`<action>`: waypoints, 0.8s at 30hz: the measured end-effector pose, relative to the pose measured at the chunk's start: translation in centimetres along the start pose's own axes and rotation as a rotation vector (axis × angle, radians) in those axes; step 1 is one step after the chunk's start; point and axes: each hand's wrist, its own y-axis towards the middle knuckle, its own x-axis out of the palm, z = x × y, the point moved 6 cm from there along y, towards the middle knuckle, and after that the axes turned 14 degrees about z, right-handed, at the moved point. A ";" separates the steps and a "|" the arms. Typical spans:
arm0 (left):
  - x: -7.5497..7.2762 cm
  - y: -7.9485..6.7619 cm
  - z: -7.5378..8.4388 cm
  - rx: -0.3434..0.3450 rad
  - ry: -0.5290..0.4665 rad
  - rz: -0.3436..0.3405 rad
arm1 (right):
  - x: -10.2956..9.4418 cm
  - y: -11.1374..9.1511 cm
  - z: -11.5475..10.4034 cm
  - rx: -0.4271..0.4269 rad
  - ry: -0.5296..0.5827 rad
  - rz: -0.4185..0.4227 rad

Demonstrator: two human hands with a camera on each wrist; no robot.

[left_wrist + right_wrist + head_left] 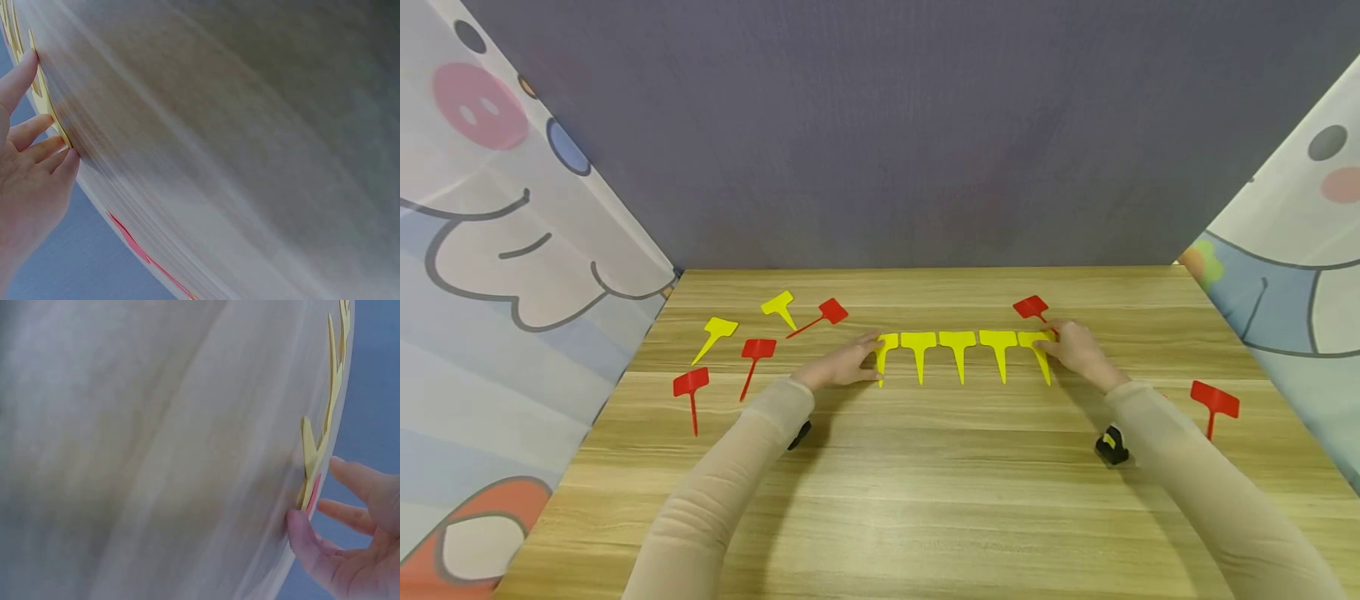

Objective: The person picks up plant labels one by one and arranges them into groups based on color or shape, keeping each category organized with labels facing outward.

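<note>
Several yellow T-shaped plant labels (957, 340) lie side by side in a row on the wooden table, stems toward me. At the row's left end, my left hand (844, 364) touches the leftmost label (888, 342), its fingers fairly straight; the left wrist view shows thumb and fingertips along that label's edge. My right hand (1078, 346) touches the rightmost label (1033, 339), fingers extended and spread in the right wrist view. Just beyond this hand lies a red T-shaped label (1031, 307), its stem end partly hidden by the fingers.
Left of the row lie two loose yellow labels (721, 327) and several red ones (758, 348). Another red label (1215, 399) is at the right, partly behind my sleeve. A small black object (1111, 447) shows by my right forearm. A grey panel (925, 133) stands behind the table (940, 500).
</note>
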 end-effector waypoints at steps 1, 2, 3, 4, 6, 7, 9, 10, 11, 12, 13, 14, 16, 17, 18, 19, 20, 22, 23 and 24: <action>0.0 0.0 0.0 -0.001 -0.001 0.000 | -0.1 0.0 0.0 -0.005 0.004 0.002; 0.0 0.0 0.0 -0.002 -0.002 -0.001 | -0.2 0.0 0.0 -0.011 0.006 0.006; 0.0 0.0 0.0 -0.003 -0.003 -0.002 | -0.3 0.0 0.0 -0.009 0.010 0.004; 0.0 0.0 0.0 -0.003 -0.004 -0.001 | -0.5 -0.1 0.0 -0.017 0.010 0.010; 0.0 0.0 0.0 -0.002 -0.004 0.000 | -0.8 -0.1 -0.2 -0.037 0.019 0.019; 0.0 0.0 0.0 0.001 -0.005 0.003 | -1.0 -0.1 -0.2 -0.049 0.022 0.020; -0.1 0.1 0.0 0.007 -0.006 0.006 | -1.2 -0.2 -0.4 -0.073 0.038 0.013; -0.1 0.1 0.0 0.010 -0.007 0.007 | -1.3 -0.3 -0.5 -0.088 0.046 0.009; -0.1 0.0 0.1 0.012 -0.008 0.007 | -1.3 -0.3 -0.6 -0.099 0.052 0.001; -0.1 0.0 0.1 0.014 -0.009 0.009 | -1.3 -0.4 -0.6 -0.110 0.056 -0.006; -0.1 0.0 0.1 0.014 -0.008 0.007 | -1.3 -0.5 -0.7 -0.118 0.064 -0.016; -0.1 0.0 0.1 0.014 -0.007 0.006 | -1.4 -0.5 -0.7 -0.123 0.068 -0.021; -0.1 0.0 0.1 0.015 -0.005 0.008 | -1.4 -0.7 -0.6 -0.132 0.073 -0.027; -0.1 0.0 0.1 0.015 -0.003 0.009 | -1.4 -0.7 -0.6 -0.141 0.078 -0.025; -0.1 0.0 0.1 0.015 0.001 0.009 | -1.5 -0.8 -0.6 -0.151 0.078 -0.021; -0.1 0.0 0.1 0.013 0.003 0.007 | -1.5 -0.9 -0.5 -0.161 0.078 -0.015; -0.1 0.0 0.1 0.012 0.003 0.007 | -1.5 -0.9 -0.5 -0.170 0.079 -0.011; -0.1 0.0 0.1 0.008 0.003 0.004 | -1.6 -1.1 -0.5 -0.196 0.081 -0.008; -0.1 0.0 0.1 0.006 0.002 0.002 | -1.6 -1.1 -0.5 -0.209 0.080 -0.008; -0.1 0.0 0.1 0.004 -0.001 0.001 | -1.6 -1.2 -0.5 -0.215 0.076 -0.010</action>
